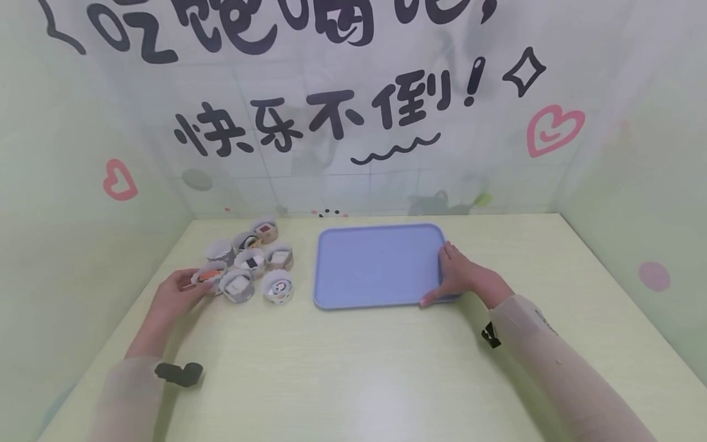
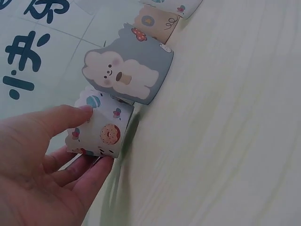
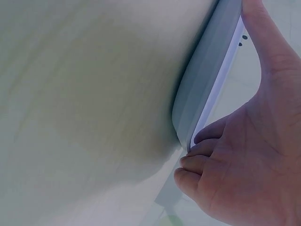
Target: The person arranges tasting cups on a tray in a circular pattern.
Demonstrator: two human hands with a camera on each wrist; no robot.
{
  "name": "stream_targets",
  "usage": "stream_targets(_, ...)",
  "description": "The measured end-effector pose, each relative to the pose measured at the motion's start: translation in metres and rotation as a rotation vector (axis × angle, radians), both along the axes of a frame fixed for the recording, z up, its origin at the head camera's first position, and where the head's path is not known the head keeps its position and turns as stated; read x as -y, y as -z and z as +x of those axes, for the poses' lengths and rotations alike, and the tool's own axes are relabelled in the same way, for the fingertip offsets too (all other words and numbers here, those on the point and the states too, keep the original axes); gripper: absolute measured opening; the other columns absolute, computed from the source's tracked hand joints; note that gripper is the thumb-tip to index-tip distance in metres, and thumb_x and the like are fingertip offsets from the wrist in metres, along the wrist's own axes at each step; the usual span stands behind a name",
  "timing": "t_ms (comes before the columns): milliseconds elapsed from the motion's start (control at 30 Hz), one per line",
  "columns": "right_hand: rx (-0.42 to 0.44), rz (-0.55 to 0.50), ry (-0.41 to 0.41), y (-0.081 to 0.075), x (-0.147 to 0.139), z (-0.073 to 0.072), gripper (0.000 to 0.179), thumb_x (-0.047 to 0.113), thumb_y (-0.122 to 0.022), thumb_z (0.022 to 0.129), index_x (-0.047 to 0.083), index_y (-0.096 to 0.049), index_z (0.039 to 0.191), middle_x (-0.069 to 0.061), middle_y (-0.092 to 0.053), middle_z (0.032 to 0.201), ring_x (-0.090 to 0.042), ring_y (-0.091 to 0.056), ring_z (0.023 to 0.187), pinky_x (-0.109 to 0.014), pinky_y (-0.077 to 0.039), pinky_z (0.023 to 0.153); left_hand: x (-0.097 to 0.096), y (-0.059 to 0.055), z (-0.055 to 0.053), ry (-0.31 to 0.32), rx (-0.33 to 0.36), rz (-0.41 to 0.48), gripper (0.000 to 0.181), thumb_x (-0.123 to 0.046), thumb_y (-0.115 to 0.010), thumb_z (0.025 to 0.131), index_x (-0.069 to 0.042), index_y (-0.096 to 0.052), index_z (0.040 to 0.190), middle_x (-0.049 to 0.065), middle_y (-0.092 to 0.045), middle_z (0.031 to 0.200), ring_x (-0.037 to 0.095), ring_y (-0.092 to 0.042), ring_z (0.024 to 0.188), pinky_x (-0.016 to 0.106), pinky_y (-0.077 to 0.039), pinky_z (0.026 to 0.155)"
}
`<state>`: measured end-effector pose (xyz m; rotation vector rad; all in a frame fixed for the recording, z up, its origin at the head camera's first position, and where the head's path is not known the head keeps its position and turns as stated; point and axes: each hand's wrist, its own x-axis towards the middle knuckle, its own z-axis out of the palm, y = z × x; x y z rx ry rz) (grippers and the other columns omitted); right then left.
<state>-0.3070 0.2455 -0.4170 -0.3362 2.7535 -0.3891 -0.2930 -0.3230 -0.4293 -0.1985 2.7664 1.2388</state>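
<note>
At the left of the table, my left hand (image 1: 172, 297) pinches a small paper cup (image 2: 104, 129) printed with a doughnut. Its thumb lies on the near wall and the other fingers are at the side and underneath. An orange-topped piece (image 1: 210, 275) sits inside that cup. Right beside it stands a grey cup (image 2: 127, 77) with a white bear on it. My right hand (image 1: 463, 276) holds the right end of a blue rectangular tray (image 1: 375, 267), thumb along the front edge and fingers at the right rim. In the right wrist view the tray's side wall (image 3: 204, 75) shows.
More paper cups cluster to the right of the held one, among them a cup with a penguin-like face (image 1: 278, 287) and a back cup with a dark red piece (image 1: 265, 230). A wall with painted lettering (image 1: 331, 113) rises behind the pale table (image 1: 353, 362); side walls flank it.
</note>
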Motion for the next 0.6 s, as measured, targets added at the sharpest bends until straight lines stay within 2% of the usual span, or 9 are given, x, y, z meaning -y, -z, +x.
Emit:
stream_targets(100, -0.005, -0.004, -0.001, 0.0, -0.001, 0.001, 0.146, 0.065, -0.084, 0.065, -0.021, -0.002, 0.15, -0.042, 0.0, 0.158, -0.053, -0.005, 0.15, -0.059, -0.017, 0.124, 0.001, -0.003, 0.002, -0.002, -0.005, -0.008, 0.084, -0.052, -0.054, 0.098, 0.009, -0.027, 0.15, 0.04, -0.033, 0.15, 0.053, -0.037, 0.137, 0.058, -0.044, 0.106)
stream_targets(167, -0.01, -0.005, -0.003, 0.001, -0.001, 0.001, 0.145, 0.065, -0.084, 0.065, -0.021, -0.002, 0.149, -0.043, 0.0, 0.158, -0.053, -0.006, 0.15, -0.059, -0.017, 0.124, 0.002, -0.005, 0.002, -0.004, -0.014, -0.012, 0.084, -0.051, -0.055, 0.098, 0.009, -0.028, 0.15, 0.04, -0.034, 0.15, 0.053, -0.038, 0.137, 0.055, -0.046, 0.104)
stream_targets(233, -0.012, -0.007, -0.004, 0.001, -0.001, 0.001, 0.146, 0.065, -0.084, 0.065, -0.021, -0.002, 0.149, -0.043, 0.0, 0.158, -0.053, -0.006, 0.15, -0.059, -0.017, 0.124, 0.003, -0.007, 0.002, -0.001, -0.022, -0.015, 0.082, -0.049, -0.055, 0.098, 0.009, -0.028, 0.149, 0.039, -0.034, 0.149, 0.053, -0.039, 0.137, 0.045, -0.05, 0.099)
stream_targets(300, -0.009, -0.007, -0.003, 0.002, -0.001, 0.002, 0.146, 0.065, -0.084, 0.065, -0.021, -0.002, 0.149, -0.043, 0.0, 0.158, -0.053, -0.006, 0.15, -0.059, -0.017, 0.124, 0.005, -0.009, 0.002, 0.005, -0.032, -0.013, 0.081, -0.047, -0.056, 0.099, 0.01, -0.028, 0.149, 0.04, -0.034, 0.149, 0.053, -0.039, 0.136, 0.04, -0.05, 0.097)
stream_targets(400, -0.007, -0.007, -0.004, 0.002, -0.002, 0.002, 0.146, 0.065, -0.084, 0.065, -0.021, -0.001, 0.149, -0.043, 0.0, 0.158, -0.053, -0.006, 0.15, -0.059, -0.017, 0.124, 0.006, -0.012, 0.003, 0.007, -0.045, -0.022, 0.081, -0.047, -0.056, 0.099, 0.01, -0.027, 0.15, 0.04, -0.034, 0.149, 0.054, -0.039, 0.136, 0.044, -0.051, 0.098)
stream_targets(467, -0.009, -0.006, -0.007, 0.002, -0.002, 0.002, 0.145, 0.065, -0.083, 0.066, -0.021, -0.001, 0.149, -0.043, 0.0, 0.158, -0.053, -0.006, 0.15, -0.059, -0.018, 0.124, 0.006, -0.015, 0.003, 0.005, -0.051, -0.018, 0.082, -0.047, -0.055, 0.099, 0.01, -0.026, 0.15, 0.041, -0.033, 0.15, 0.055, -0.039, 0.136, 0.055, -0.047, 0.102)
stream_targets(533, -0.013, -0.005, -0.011, 0.002, -0.002, 0.001, 0.145, 0.065, -0.083, 0.066, -0.021, -0.002, 0.149, -0.043, 0.0, 0.158, -0.054, -0.006, 0.15, -0.059, -0.017, 0.124, 0.006, -0.017, 0.003, 0.001, -0.057, -0.023, 0.083, -0.049, -0.054, 0.099, 0.01, -0.026, 0.151, 0.041, -0.032, 0.15, 0.055, -0.038, 0.136, 0.061, -0.043, 0.104)
stream_targets(600, -0.017, -0.003, -0.013, 0.002, -0.002, 0.001, 0.145, 0.065, -0.083, 0.066, -0.022, -0.002, 0.149, -0.043, -0.001, 0.158, -0.053, -0.006, 0.15, -0.059, -0.018, 0.124, 0.006, -0.02, 0.003, 0.0, -0.064, -0.029, 0.083, -0.049, -0.053, 0.099, 0.009, -0.025, 0.151, 0.041, -0.033, 0.15, 0.055, -0.038, 0.136, 0.061, -0.042, 0.104)
